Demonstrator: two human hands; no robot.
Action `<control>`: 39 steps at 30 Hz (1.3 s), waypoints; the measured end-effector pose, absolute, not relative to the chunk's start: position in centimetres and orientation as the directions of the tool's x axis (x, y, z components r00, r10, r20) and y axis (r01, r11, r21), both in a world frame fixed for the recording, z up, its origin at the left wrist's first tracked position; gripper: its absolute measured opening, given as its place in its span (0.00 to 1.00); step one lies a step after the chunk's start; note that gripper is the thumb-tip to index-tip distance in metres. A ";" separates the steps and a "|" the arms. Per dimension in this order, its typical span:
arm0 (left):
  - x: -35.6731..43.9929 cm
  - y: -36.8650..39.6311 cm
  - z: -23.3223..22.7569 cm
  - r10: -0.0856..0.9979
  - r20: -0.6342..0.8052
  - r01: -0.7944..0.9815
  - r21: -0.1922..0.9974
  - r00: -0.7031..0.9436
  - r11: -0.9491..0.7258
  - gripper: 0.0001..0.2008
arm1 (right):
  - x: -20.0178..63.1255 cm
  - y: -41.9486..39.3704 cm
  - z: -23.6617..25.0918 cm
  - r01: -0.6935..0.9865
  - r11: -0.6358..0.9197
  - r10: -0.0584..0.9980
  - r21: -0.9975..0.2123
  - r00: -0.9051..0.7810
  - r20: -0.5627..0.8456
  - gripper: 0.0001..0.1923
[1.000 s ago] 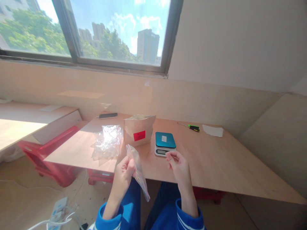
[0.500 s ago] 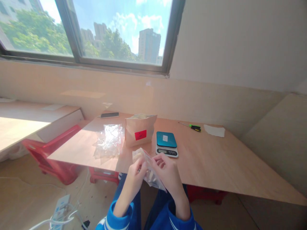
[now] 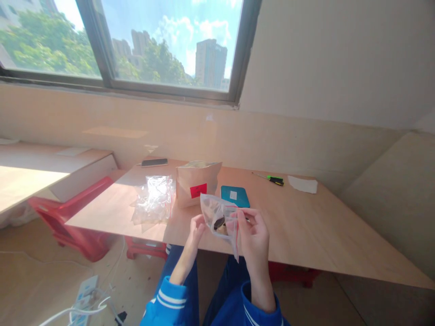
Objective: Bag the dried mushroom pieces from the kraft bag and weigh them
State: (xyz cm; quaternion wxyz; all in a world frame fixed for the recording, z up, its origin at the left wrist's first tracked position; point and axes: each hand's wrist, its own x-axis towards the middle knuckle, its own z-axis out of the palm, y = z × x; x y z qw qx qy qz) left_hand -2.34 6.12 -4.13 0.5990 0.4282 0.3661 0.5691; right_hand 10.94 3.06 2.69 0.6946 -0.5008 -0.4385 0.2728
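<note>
A clear zip-lock bag (image 3: 228, 209) with a red seal line hangs tilted over the table's front edge. Dark and tan pieces, too unclear to name, lie inside it. My right hand (image 3: 254, 233) pinches the bag at its red-lined side. At the bag's other side is my left hand (image 3: 194, 231), its fingers loosely bent and apart; whether the fingertips touch the plastic is hard to see. Behind the bag stands an open brown paper pouch (image 3: 185, 181) with a red label. The blue-topped kitchen scale (image 3: 241, 195) is partly covered by the bag and my right hand.
Several flat clear bags (image 3: 152, 203) lie left on the table (image 3: 326, 231). A phone (image 3: 154, 162) rests at the back left. Toward the back right are a screwdriver (image 3: 275, 180) and white paper (image 3: 302, 184). Red stools (image 3: 78, 217) and a power strip (image 3: 83, 294) are below.
The zip-lock bag has been raised and turned, so its contents now show. My right hand has moved slightly right with it, while my left hand has loosened from the plastic.
</note>
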 end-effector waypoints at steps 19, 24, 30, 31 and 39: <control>-2.4 6.4 -4.0 0.999 0.026 -0.386 0.923 0.037 -0.009 0.26 | 11.6 3.5 1.7 0.423 0.430 0.725 -0.798 0.364 0.584 0.05; -2.6 6.1 -3.3 0.999 -0.008 -0.308 0.951 0.032 0.017 0.34 | 10.8 3.4 1.9 0.397 0.444 0.793 -0.803 0.242 0.558 0.08; -3.6 5.6 -3.2 0.995 0.039 -0.236 0.972 0.092 -0.016 0.30 | 10.4 4.5 0.5 0.333 0.276 0.923 -0.902 0.171 0.346 0.14; -3.7 5.6 -3.4 0.994 0.039 -0.227 0.974 0.099 -0.016 0.30 | 10.4 4.7 0.2 0.292 0.256 0.937 -0.922 0.161 0.311 0.16; -4.5 6.4 -3.9 0.984 0.146 -0.183 0.975 0.106 -0.125 0.26 | 9.7 5.0 -0.6 -0.155 0.111 0.988 -0.982 -0.087 0.125 0.21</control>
